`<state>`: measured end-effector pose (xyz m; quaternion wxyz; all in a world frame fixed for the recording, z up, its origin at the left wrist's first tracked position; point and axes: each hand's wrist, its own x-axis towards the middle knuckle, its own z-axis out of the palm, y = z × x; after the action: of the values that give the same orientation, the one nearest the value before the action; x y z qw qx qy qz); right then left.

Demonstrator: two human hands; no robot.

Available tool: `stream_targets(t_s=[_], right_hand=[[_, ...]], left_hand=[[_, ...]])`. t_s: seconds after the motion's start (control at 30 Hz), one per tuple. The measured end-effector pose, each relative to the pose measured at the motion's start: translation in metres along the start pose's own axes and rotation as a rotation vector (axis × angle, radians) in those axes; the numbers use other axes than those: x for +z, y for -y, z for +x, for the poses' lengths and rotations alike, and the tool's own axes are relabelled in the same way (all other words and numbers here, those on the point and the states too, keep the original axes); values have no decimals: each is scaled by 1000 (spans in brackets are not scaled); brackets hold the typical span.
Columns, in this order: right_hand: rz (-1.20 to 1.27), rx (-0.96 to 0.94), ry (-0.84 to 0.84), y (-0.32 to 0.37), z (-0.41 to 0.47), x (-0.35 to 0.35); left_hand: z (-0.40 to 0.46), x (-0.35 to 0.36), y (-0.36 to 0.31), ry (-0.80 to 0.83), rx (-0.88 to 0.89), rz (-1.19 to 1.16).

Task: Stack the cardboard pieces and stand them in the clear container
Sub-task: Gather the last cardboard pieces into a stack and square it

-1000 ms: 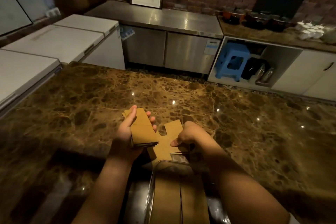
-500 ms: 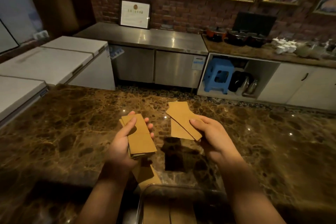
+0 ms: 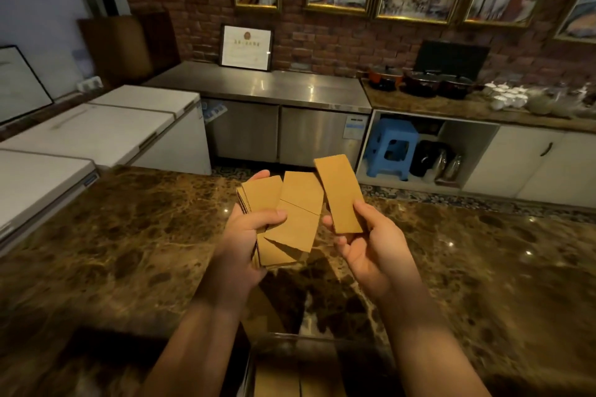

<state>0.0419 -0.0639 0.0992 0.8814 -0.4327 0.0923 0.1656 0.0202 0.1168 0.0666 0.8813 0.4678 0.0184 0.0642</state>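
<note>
Desk (image 3: 129, 251): brown marbled stone, spanning the width of the view; near edge lost in shadow.
Clear container (image 3: 258, 361): at the bottom edge, on the desk just under the forearms; only the far rim and part of the walls visible, the rest cut off; tan cardboard standing inside, count unclear.
Stack of cardboard pieces (image 3: 263, 195): held above the desk, fanned; lower edge partly covered by a creased piece (image 3: 298, 216) lying askew on top; number of pieces in the stack hard to tell.
Single cardboard strip (image 3: 338, 193): raised, tilted, just beside the stack, not touching it; lower end hidden behind the thumb.
Left hands entry (image 3: 245, 235): grasping the stack, thumb across its face, fingertips showing past the far edge.
Right hands entry (image 3: 367, 242): pinching the single strip at its lower end, thumb on top, fingers beneath.
</note>
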Motion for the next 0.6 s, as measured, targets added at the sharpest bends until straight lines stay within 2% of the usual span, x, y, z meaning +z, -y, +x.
stream_targets(t_s=[0.07,0.13,0.27,0.47,0.6], right_hand=[[21,7,-23,0,1,2],[-25,5,-55,-3,2,3],[-266,-96,17,-5,2,-1],[-605,-219,112,-6,-4,3],[-598,-250,132,-5,-4,0]], left_hand=[[-5,0,-3,49,37,85],[-7,0,-4,74,28,74],[-9,0,-4,146,68,146],[-9,11,2,86,-223,-97],[-8,11,10,-41,-280,-106]])
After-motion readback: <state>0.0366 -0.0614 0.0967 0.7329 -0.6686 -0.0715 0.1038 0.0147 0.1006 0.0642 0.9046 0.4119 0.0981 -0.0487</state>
